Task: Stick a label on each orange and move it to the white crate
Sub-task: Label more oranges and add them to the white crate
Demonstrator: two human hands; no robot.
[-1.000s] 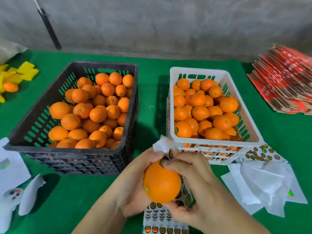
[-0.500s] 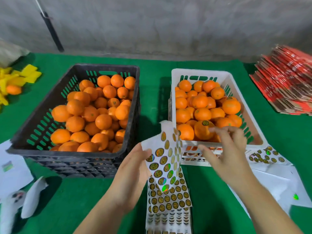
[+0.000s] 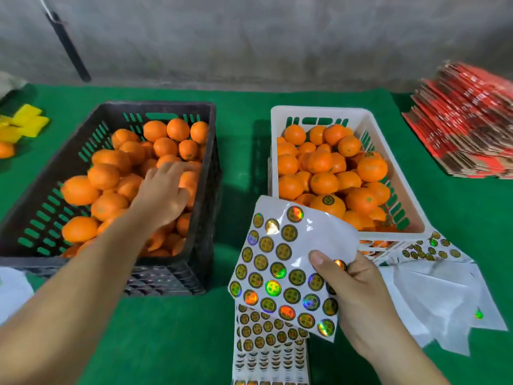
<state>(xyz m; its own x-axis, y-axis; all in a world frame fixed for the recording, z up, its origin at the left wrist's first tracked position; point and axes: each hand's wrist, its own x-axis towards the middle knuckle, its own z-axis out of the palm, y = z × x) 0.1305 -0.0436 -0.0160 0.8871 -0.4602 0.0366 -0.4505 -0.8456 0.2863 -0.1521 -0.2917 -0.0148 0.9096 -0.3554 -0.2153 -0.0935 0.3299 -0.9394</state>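
My left hand (image 3: 162, 191) reaches into the black crate (image 3: 155, 107) and lies palm down, fingers apart, over an unlabelled orange (image 3: 190, 180) near the crate's right wall. My right hand (image 3: 358, 295) grips a curled sheet of round holographic labels (image 3: 280, 273) in front of the white crate (image 3: 319, 112). The white crate is filled with oranges; one at its front (image 3: 327, 202) shows a dark round label on top. The black crate holds several plain oranges (image 3: 105, 176).
More label sheets (image 3: 269, 348) are stacked on the green cloth under my right hand. Used white backing paper (image 3: 438, 295) lies at the right, a red cardboard stack (image 3: 466, 120) at the far right. Yellow pieces (image 3: 25, 120) and a loose orange (image 3: 5, 150) sit far left.
The orange I was labelling went into the white crate from my right hand. The label sheet passed from my left hand to my right, and my left hand reached into the black crate.
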